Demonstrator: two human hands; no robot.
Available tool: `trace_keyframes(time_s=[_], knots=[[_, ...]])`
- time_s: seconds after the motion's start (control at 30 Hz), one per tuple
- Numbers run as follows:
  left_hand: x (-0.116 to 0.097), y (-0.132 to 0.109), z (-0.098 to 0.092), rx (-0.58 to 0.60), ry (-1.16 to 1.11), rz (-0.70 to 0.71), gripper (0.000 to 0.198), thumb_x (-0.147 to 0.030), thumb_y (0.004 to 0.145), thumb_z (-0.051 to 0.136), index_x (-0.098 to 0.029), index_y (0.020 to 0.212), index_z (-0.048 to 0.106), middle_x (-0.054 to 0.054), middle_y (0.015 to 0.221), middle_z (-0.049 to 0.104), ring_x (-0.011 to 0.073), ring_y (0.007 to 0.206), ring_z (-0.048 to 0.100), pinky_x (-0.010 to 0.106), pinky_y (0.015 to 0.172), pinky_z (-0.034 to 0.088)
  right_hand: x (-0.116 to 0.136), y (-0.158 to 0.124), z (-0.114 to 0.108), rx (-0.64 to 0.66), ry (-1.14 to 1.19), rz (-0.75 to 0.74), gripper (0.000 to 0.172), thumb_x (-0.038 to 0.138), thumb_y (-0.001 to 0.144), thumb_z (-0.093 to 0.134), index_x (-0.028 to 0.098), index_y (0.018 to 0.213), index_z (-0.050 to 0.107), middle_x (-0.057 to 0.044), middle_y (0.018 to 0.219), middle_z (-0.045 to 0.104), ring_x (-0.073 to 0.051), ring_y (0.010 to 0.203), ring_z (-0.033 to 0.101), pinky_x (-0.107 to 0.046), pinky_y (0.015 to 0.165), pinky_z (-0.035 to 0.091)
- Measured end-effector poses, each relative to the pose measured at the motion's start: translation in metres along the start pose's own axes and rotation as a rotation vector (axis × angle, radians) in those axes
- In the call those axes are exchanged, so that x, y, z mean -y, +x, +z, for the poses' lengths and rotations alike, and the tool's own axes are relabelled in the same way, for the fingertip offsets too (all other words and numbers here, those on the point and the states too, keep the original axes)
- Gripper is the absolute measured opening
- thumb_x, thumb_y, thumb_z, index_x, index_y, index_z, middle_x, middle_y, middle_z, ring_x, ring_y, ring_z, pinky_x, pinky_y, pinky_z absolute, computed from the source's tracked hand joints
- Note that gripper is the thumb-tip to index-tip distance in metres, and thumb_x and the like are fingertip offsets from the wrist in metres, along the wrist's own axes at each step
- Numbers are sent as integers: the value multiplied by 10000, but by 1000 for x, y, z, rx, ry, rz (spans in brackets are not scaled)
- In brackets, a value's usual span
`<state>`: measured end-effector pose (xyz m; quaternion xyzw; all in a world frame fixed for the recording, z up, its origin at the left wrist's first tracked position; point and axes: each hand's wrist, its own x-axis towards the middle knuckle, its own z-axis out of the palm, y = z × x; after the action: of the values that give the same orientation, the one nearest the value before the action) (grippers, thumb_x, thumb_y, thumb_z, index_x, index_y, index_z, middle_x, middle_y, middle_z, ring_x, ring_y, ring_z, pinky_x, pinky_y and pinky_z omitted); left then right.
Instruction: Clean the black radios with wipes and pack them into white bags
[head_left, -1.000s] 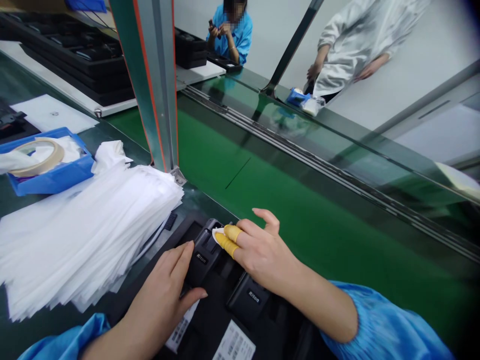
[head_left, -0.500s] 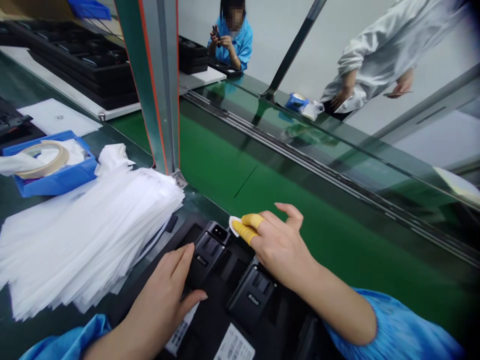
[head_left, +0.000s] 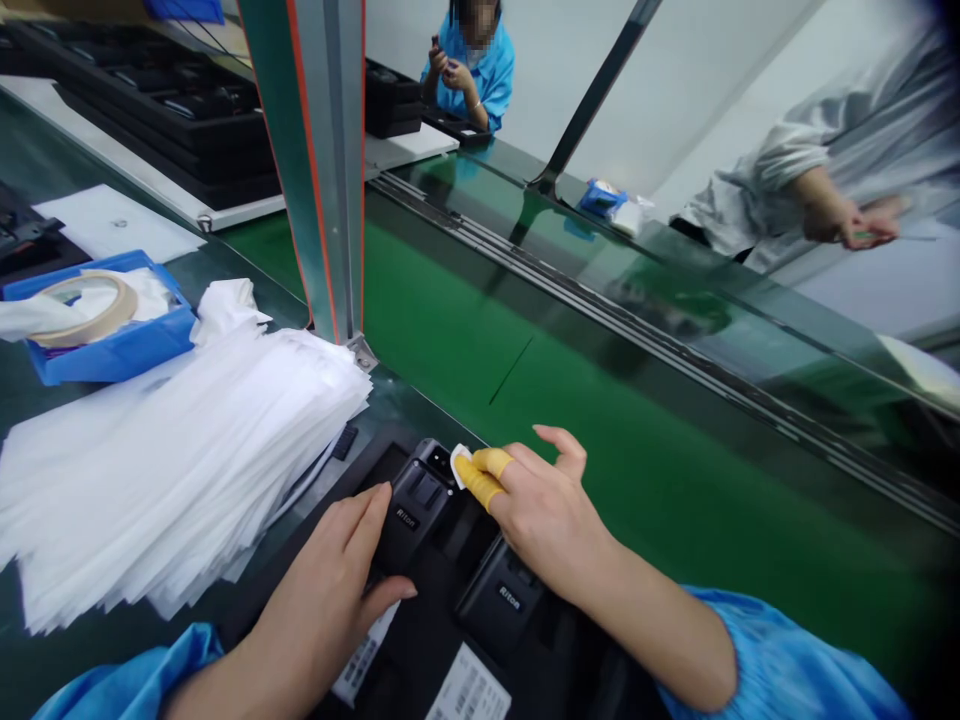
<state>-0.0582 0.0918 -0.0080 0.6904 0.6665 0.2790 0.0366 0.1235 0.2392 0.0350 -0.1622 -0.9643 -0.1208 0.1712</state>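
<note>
A black tray [head_left: 420, 650] at the bottom centre holds black devices marked "Riton". My left hand [head_left: 330, 590] lies on the tray with its fingers pressed against the side of the far device [head_left: 412, 505]. My right hand [head_left: 536, 510] wears yellow finger cots and pinches a small white pad [head_left: 459, 462] at the top end of that device. A second device [head_left: 502, 595] sits partly under my right wrist. White barcode labels [head_left: 469, 690] lie on the tray's near edge.
A thick stack of white foam bags [head_left: 172, 460] lies to the left. A blue bin [head_left: 105, 345] holds a tape roll. A metal post [head_left: 315, 170] stands behind. The green conveyor belt [head_left: 600, 420] runs right. Other people work across it.
My right hand lifted the pad off the far device and to the right, then brought it back down to the device's top end. My left hand stayed put.
</note>
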Motion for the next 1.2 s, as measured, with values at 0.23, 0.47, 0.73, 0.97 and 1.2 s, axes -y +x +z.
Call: trace_keyframes(time_s=[0.23,0.47,0.73,0.97,1.2], knots=[[2,-3,4,3,-41,-30,603,-485,847,542,-188,1352,398,138,1170,618,296,1016,622,446,848,540,-10,-8,-13,9,-91,63,280,68,846,468,221,773,692,4,756,634,-113,685,482,-444,967,166],[0,0,1,-8,-13,-12,569,-474,873,502,-188,1350,382,136,1145,622,284,991,630,442,823,547,3,5,-7,-27,-27,-11,234,128,860,511,234,745,685,13,840,661,-125,752,507,-444,988,153],[-3,3,-1,-11,58,26,599,-552,898,360,-142,1334,370,161,1095,627,289,961,639,434,778,563,-10,-6,-9,1,-97,-71,252,86,836,515,234,706,673,22,770,643,-124,737,489,-442,1002,134],[-2,1,2,-27,48,22,599,-550,896,361,-138,1331,381,162,1101,624,284,968,634,427,791,561,-12,6,-11,-67,-130,19,233,97,856,516,223,761,687,10,797,665,-115,708,489,-438,955,176],[0,-1,3,-20,1,7,606,-521,883,444,-158,1363,369,150,1130,619,283,988,626,435,815,549,9,27,2,-20,-71,-96,198,144,854,536,224,732,670,24,749,616,-128,745,479,-449,1008,125]])
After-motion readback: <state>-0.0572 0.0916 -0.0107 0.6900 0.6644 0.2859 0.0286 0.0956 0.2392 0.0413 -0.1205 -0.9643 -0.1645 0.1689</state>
